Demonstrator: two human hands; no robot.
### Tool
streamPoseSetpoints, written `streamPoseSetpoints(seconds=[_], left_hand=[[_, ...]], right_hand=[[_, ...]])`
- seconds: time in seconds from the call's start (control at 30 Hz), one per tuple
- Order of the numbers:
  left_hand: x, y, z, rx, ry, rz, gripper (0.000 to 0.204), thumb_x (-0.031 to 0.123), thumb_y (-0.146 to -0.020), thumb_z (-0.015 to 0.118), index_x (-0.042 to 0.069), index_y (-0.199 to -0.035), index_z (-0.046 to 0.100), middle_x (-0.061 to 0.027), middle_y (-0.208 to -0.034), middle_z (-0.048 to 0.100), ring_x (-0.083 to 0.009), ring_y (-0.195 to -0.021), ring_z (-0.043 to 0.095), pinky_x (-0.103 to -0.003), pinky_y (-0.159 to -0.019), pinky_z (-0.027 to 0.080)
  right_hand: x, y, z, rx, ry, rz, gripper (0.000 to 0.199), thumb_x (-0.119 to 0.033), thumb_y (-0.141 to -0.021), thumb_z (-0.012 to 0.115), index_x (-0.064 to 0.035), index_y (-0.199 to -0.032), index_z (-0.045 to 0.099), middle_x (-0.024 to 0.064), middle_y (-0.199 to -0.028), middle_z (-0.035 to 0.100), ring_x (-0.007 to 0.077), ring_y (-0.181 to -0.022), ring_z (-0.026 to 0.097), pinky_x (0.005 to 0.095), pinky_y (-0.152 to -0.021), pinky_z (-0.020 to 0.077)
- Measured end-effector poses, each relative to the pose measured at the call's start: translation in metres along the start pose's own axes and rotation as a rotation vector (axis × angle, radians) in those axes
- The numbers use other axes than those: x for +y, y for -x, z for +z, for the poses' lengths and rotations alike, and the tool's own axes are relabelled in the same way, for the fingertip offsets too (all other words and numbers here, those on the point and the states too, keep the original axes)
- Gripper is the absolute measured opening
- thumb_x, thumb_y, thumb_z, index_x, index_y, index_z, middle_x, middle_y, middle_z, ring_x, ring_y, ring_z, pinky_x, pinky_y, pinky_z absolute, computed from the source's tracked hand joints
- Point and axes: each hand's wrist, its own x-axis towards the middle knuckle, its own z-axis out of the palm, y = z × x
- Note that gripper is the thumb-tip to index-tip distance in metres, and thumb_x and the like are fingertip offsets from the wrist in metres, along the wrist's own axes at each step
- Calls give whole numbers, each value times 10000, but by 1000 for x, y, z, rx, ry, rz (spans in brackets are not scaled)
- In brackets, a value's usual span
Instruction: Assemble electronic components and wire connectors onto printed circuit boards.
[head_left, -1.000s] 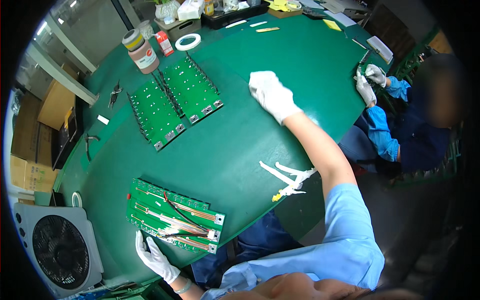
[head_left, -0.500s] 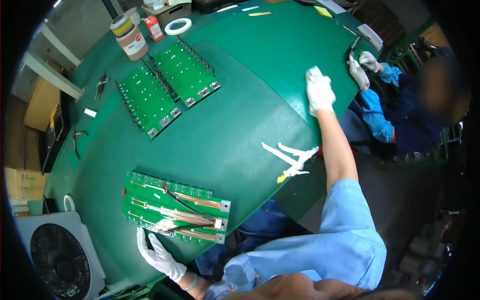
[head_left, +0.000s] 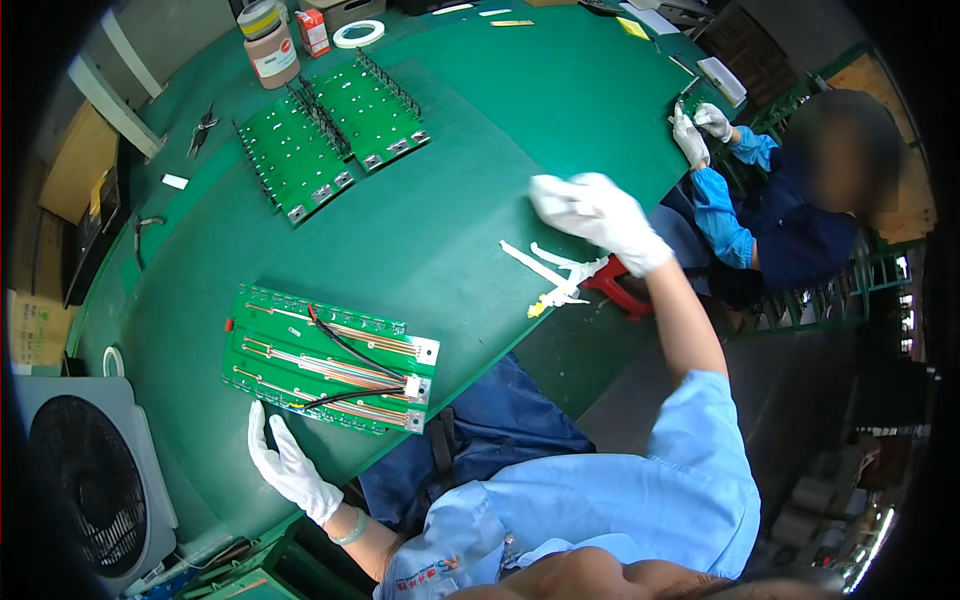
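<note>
In white gloves, both my hands are over the green table. My left hand (head_left: 290, 468) has its thumb and fingers apart at the near left edge of a green circuit board (head_left: 330, 360) with copper strips and red and black wires. Its fingertips are at the board's edge; I cannot tell whether they touch. Farther right, my right hand (head_left: 595, 218) is raised with its fingers curled together; what they hold, if anything, is hidden. Below it, white branching strips (head_left: 555, 268) with a yellow bit lie at the table edge beside a red curved piece (head_left: 617, 288).
Two green boards (head_left: 295, 165) with black pin rows lie farther back. Behind them stand a jar (head_left: 270, 55), a red carton (head_left: 313, 33) and a tape roll (head_left: 358, 35). Pliers (head_left: 147, 236) lie left, near a fan (head_left: 90, 480). A co-worker (head_left: 740, 205) handles a small board at right.
My right hand has moved left and nearer, lifting off the far right of the table. My left hand stays beside the board. The whole view has shifted slightly, and more of the red piece shows.
</note>
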Motion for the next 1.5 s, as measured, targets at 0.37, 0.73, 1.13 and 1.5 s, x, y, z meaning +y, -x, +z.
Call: streamPoseSetpoints(seconds=[0.37, 0.73, 1.13, 1.5], left_hand=[[2, 4, -1, -2, 33, 8, 303, 122, -929, 586, -52, -1177, 575, -155, -1189, 610, -228, -1092, 572, -335, -993, 404], [-5, 1, 4, 13, 78, -28, 307, 133, -927, 595, -56, -1169, 580, -147, -1171, 621, -205, -1075, 574, -321, -984, 406], [2, 5, 2, 35, 119, -3, 297, 107, -918, 607, -64, -1159, 579, -152, -1178, 615, -212, -1089, 573, -324, -991, 408], [-8, 7, 1, 39, 167, 42, 300, 132, -921, 606, -51, -1159, 596, -134, -1166, 622, -202, -1100, 564, -329, -1009, 394]], right_hand=[[66, 83, -7, -496, 1053, -591, 118, -177, -889, 583, -120, -976, 639, 61, -811, 594, 211, -677, 565, 327, -644, 474], [-6, 52, -22, 15, -37, 84, 323, -93, -798, 689, -87, -1119, 660, 50, -868, 607, 184, -811, 567, 282, -688, 459], [21, 109, -56, -1129, 695, 299, 104, -128, -755, 600, -66, -799, 671, 117, -949, 672, 284, -814, 655, 409, -655, 524], [-95, 16, -4, 92, -799, 184, 393, -16, -749, 745, -88, -1127, 666, 52, -984, 615, 138, -867, 598, 237, -786, 466]])
